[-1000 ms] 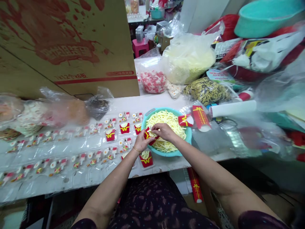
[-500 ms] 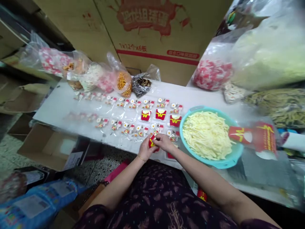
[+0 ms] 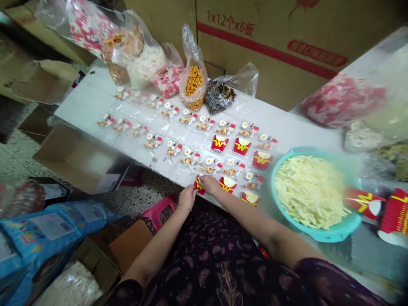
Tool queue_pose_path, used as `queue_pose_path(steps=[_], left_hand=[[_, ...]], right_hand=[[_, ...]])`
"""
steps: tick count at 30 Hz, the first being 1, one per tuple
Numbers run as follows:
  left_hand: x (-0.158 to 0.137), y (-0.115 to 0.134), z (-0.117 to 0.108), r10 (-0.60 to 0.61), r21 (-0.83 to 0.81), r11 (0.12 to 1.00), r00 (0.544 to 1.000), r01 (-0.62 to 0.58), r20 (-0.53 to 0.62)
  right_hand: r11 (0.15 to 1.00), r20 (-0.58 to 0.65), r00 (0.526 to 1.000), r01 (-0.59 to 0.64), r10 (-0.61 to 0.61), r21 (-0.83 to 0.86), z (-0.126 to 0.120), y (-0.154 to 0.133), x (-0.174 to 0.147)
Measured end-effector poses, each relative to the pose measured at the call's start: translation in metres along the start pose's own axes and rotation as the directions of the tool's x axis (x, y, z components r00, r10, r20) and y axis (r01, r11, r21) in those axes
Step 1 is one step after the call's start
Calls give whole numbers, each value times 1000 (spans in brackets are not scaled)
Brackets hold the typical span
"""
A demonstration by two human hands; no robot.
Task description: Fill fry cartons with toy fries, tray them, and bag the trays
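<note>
A small red fries carton (image 3: pixel 198 186) with a yellow zigzag mark is at the table's front edge. My left hand (image 3: pixel 187 197) grips its left side with closed fingers. Bent over its top, my right hand (image 3: pixel 210 185) pinches it; the fingertips partly hide the carton. Just right of my right hand lies another red carton (image 3: pixel 227 184) holding pale sticks. Beyond my hands, clear packs of small toy-like food pieces (image 3: pixel 210 165) lie in rows. More filled cartons (image 3: pixel 242 146) sit behind them. A turquoise basin (image 3: pixel 277 199) full of pale yellow sticks (image 3: pixel 309 191) stands to the right.
Bags of pink-and-white pieces (image 3: pixel 168 80), orange bits (image 3: pixel 194 83) and dark pieces (image 3: pixel 223 93) line the back, before a large cardboard carton (image 3: pixel 255 59). Flat red cartons (image 3: pixel 395 214) lie right. An open box (image 3: pixel 76 153) and pink stool (image 3: pixel 159 211) are left below.
The view has shifted left and turned. My hands have brought the red carton from in front of the packs down to the front edge, left of a filled carton.
</note>
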State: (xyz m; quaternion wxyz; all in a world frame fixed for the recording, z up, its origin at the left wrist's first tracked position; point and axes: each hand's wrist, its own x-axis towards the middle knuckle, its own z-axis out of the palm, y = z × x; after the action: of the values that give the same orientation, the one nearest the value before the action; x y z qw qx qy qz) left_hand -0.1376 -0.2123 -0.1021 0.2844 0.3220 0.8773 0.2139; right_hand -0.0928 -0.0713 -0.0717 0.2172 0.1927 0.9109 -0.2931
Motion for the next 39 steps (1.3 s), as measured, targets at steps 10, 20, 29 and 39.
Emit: queue_pose_path(steps=[10, 20, 29, 39], left_hand=[[10, 4, -7, 224, 25, 975, 969, -223, -101], [21, 12, -7, 308, 149, 941, 951, -305, -1], [20, 23, 3, 255, 147, 961, 955, -234, -148], [30, 29, 7, 162, 215, 968, 974, -126, -157]], right_hand=[[977, -50, 987, 145, -154, -154, -5, 13, -34], [981, -126, 974, 191, -187, 20, 4, 46, -47], [966, -556, 830, 111, 40, 235, -12, 99, -169], [959, -680, 721, 77, 136, 273, -13, 120, -225]])
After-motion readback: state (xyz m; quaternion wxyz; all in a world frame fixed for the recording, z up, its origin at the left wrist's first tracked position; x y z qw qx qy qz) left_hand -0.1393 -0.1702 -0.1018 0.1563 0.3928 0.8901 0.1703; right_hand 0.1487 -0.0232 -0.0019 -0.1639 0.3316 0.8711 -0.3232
